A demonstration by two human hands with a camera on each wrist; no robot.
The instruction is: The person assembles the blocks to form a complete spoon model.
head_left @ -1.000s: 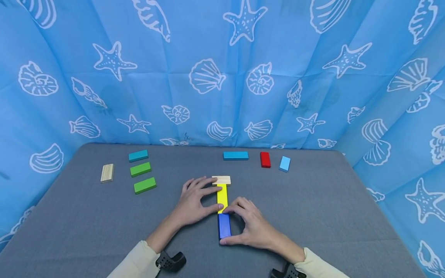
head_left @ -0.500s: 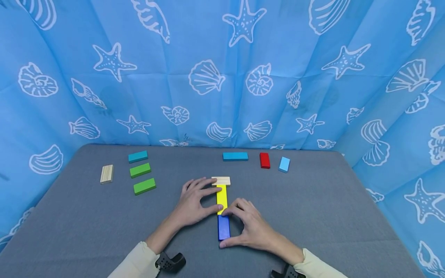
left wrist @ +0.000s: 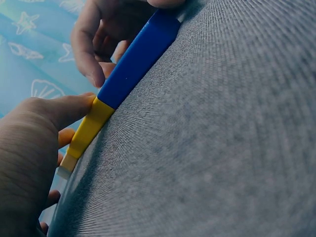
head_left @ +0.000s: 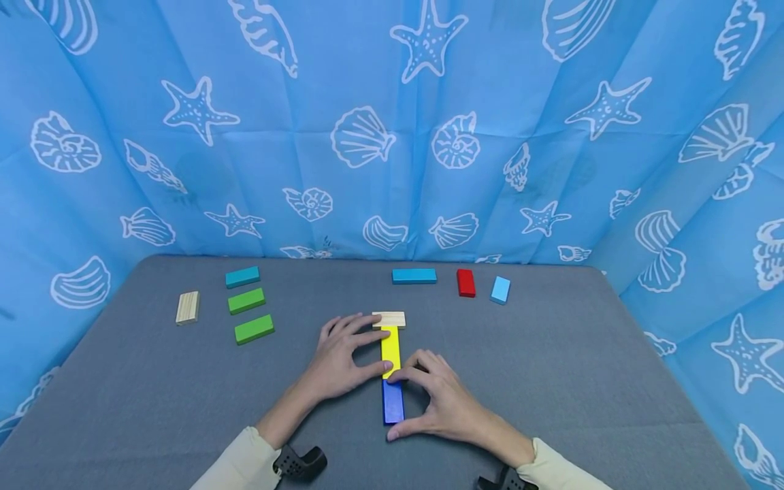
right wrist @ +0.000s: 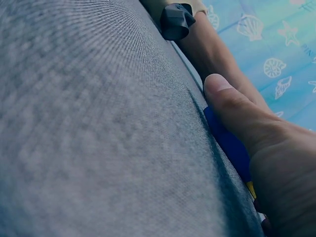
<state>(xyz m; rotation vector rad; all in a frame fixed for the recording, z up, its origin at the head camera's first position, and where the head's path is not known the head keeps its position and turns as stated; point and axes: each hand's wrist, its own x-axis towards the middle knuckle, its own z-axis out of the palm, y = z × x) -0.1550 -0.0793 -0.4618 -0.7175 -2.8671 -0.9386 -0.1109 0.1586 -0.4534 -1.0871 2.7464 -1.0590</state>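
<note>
Head view: the left hand (head_left: 333, 367), fingers spread, touches the yellow block (head_left: 390, 350), between a wooden block (head_left: 394, 318) and the blue block (head_left: 393, 403). The right hand (head_left: 450, 401) brackets the latter with thumb and index; whether they pinch is unclear. Lopsided pressure could skew the line.

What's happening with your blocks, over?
Left hand touching yellow block. Right hand at blue block, grip unclear. Yellow meets blue end to end. Other blocks lie apart, out of the way.
</note>
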